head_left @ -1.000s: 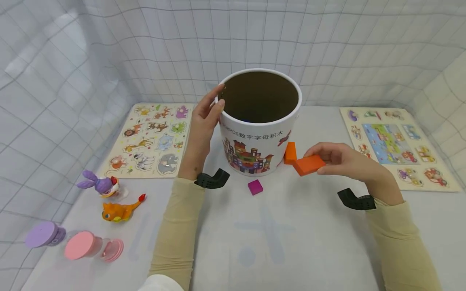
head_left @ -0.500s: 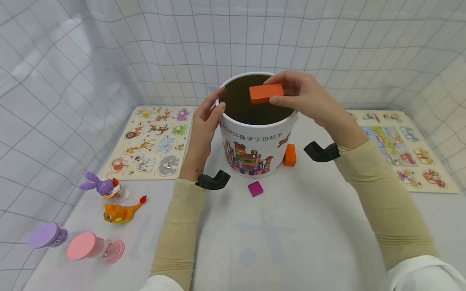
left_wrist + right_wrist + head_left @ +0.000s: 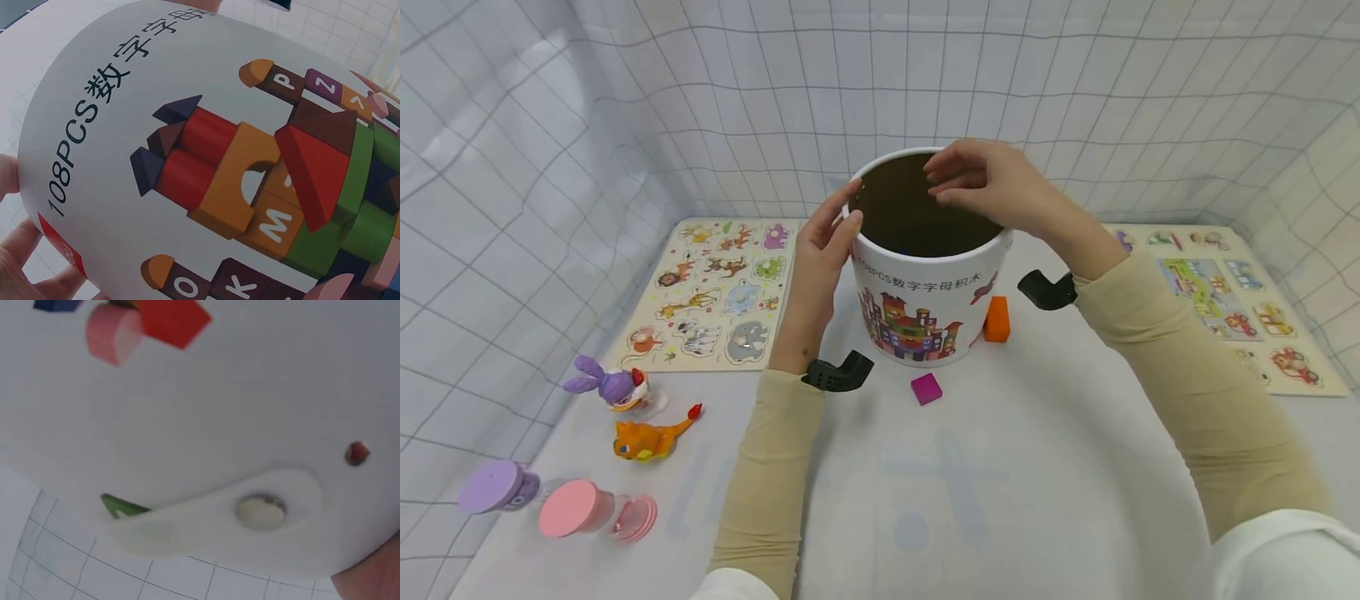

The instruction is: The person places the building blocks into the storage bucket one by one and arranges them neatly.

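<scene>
A white bucket (image 3: 928, 292) with printed toy-block pictures stands upright in the middle of the head view. My left hand (image 3: 823, 250) grips its rim at the left side, thumb and forefinger at the edge. More fingers (image 3: 25, 262) lie along the bucket wall in the left wrist view. Over the opening's right side is my right hand (image 3: 992, 185), fingers loosely bent and nothing between them. The bucket's inside is dark, its contents mostly hidden. Against its lower right wall stands an orange block (image 3: 997, 320). A magenta block (image 3: 927, 388) lies in front.
An animal puzzle board (image 3: 715, 292) lies at the left, and another puzzle board (image 3: 1255, 308) at the right, partly behind my right arm. Near the left edge are a purple rabbit figure (image 3: 613, 383), an orange figure (image 3: 651, 437), a purple-lidded tub (image 3: 493, 485) and a pink-lidded tub (image 3: 572, 507).
My right hand carried an orange block from beside the bucket up over the opening and let it go. That block is out of sight. The left hand has stayed on the rim.
</scene>
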The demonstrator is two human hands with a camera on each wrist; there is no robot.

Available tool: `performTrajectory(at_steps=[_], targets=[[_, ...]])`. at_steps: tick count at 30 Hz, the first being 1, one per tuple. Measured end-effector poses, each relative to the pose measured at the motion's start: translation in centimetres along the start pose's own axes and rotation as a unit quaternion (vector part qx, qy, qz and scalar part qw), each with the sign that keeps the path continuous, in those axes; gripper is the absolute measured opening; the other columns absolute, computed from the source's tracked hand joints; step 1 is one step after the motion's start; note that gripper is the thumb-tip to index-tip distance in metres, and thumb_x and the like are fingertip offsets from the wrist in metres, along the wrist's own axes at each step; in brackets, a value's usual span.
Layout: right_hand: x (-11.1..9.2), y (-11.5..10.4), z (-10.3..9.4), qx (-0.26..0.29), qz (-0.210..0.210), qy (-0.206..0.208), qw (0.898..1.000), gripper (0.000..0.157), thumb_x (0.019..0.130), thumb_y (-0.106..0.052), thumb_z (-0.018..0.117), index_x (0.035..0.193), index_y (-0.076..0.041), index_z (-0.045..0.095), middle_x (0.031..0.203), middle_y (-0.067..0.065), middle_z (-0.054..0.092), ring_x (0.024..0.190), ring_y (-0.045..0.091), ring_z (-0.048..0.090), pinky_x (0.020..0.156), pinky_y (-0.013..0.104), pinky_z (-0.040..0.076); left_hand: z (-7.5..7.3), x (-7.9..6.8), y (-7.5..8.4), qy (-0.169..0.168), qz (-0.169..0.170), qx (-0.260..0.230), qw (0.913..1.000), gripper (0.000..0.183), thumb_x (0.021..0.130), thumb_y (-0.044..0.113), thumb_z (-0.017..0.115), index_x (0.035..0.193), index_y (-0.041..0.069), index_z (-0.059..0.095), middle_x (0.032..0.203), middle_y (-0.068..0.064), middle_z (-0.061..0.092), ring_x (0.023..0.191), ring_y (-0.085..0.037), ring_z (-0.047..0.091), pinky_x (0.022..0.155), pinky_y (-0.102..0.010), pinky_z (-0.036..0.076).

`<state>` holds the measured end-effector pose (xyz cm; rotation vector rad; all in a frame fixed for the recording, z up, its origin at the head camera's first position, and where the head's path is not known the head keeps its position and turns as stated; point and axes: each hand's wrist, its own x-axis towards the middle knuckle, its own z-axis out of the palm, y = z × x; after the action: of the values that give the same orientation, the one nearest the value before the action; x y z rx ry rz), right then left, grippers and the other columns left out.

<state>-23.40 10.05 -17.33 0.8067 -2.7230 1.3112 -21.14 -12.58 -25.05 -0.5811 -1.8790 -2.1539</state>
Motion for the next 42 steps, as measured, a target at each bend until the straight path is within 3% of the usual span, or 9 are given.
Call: performTrajectory(at_steps=[3, 8, 10, 13, 16, 18, 23, 31, 42], targets=[[-1.6, 0.5, 0.1, 0.130, -0.037, 0.087, 0.987, 0.032, 0.083, -0.011, 0.060, 0.115, -0.005, 0.055, 0.112, 0.008, 0.057, 0.103, 0.017, 0.056, 0.088, 0.027, 0.044, 0.0, 0.0, 0.0, 0.001, 0.002, 0.001, 1.0000, 0.042, 0.089, 0.018, 0.051, 0.130, 0.014, 0.047, 0.134, 0.003, 0.043, 0.122, -0.019, 0.040, 0.099, -0.038, 0.032], [-5.5, 3.9, 0.8, 0.339, -0.086, 0.245, 0.904, 0.030, 0.081, 0.000, 0.060, 0.111, 0.001, 0.055, 0.112, 0.017, 0.055, 0.105, 0.024, 0.054, 0.092, 0.027, 0.041, 0.2, 0.1, 0.5, -0.002, 0.003, -0.009, 1.0000, 0.041, 0.089, 0.015, 0.050, 0.130, 0.011, 0.047, 0.133, 0.001, 0.044, 0.122, -0.022, 0.041, 0.099, -0.037, 0.033], [-6.8, 6.2, 1.3, 0.369, -0.060, 0.273, 0.887, 0.032, 0.082, -0.001, 0.060, 0.113, 0.001, 0.054, 0.114, 0.017, 0.053, 0.107, 0.024, 0.053, 0.092, 0.026, 0.040, 0.5, -0.1, 1.0, -0.001, 0.002, -0.008, 1.0000, 0.041, 0.089, 0.015, 0.050, 0.130, 0.010, 0.046, 0.133, 0.001, 0.044, 0.122, -0.022, 0.041, 0.099, -0.037, 0.033], [-8.1, 10.0, 2.3, 0.322, 0.037, 0.223, 0.919, 0.043, 0.085, -0.008, 0.058, 0.125, -0.002, 0.045, 0.125, 0.016, 0.046, 0.115, 0.023, 0.046, 0.096, 0.029, 0.037, 0.7, -0.3, 1.7, 0.001, 0.000, -0.003, 1.0000, 0.042, 0.089, 0.014, 0.050, 0.130, 0.010, 0.046, 0.134, 0.000, 0.043, 0.122, -0.022, 0.040, 0.100, -0.037, 0.032], [-8.9, 13.4, 3.5, 0.211, 0.130, 0.086, 0.965, 0.059, 0.085, -0.016, 0.059, 0.136, -0.006, 0.031, 0.140, 0.011, 0.031, 0.127, 0.024, 0.032, 0.102, 0.038, 0.029, 0.7, -0.5, 2.1, 0.004, -0.005, 0.003, 1.0000, 0.042, 0.089, 0.014, 0.050, 0.130, 0.011, 0.046, 0.134, 0.000, 0.042, 0.123, -0.022, 0.039, 0.100, -0.039, 0.031], [-9.2, 15.1, 4.4, 0.144, 0.153, -0.001, 0.978, 0.070, 0.084, -0.020, 0.061, 0.140, -0.009, 0.022, 0.145, 0.008, 0.021, 0.132, 0.026, 0.021, 0.104, 0.044, 0.022, 0.8, -0.5, 2.1, 0.005, -0.009, 0.004, 0.9999, 0.042, 0.089, 0.015, 0.050, 0.130, 0.012, 0.046, 0.135, 0.001, 0.042, 0.124, -0.021, 0.039, 0.101, -0.039, 0.030], [-9.3, 17.0, 6.0, 0.076, 0.149, -0.091, 0.982, 0.084, 0.077, -0.025, 0.069, 0.142, -0.014, 0.017, 0.147, 0.007, 0.014, 0.134, 0.027, 0.010, 0.106, 0.048, 0.010, 0.8, -0.6, 2.3, 0.007, -0.009, 0.010, 0.9999, 0.041, 0.089, 0.017, 0.049, 0.130, 0.012, 0.046, 0.134, 0.002, 0.042, 0.123, -0.021, 0.039, 0.101, -0.038, 0.030], [-9.4, 16.7, 6.5, 0.009, 0.143, -0.064, 0.988, 0.073, 0.074, -0.027, 0.072, 0.133, -0.011, 0.033, 0.138, 0.011, 0.031, 0.127, 0.029, 0.024, 0.105, 0.049, 0.015, 0.7, -0.4, 1.7, 0.005, -0.007, 0.001, 1.0000, 0.041, 0.089, 0.015, 0.050, 0.130, 0.010, 0.046, 0.134, 0.001, 0.042, 0.122, -0.022, 0.040, 0.100, -0.037, 0.032], [-11.7, 12.8, 1.3, 0.209, 0.098, 0.050, 0.972, 0.058, 0.082, -0.008, 0.062, 0.132, -0.012, 0.033, 0.129, 0.006, 0.038, 0.114, 0.020, 0.046, 0.091, 0.029, 0.041, 1.5, -0.6, 2.2, 0.005, -0.015, 0.012, 0.9998, 0.042, 0.089, 0.017, 0.049, 0.130, 0.009, 0.045, 0.134, 0.000, 0.043, 0.124, -0.022, 0.038, 0.100, -0.037, 0.031]])
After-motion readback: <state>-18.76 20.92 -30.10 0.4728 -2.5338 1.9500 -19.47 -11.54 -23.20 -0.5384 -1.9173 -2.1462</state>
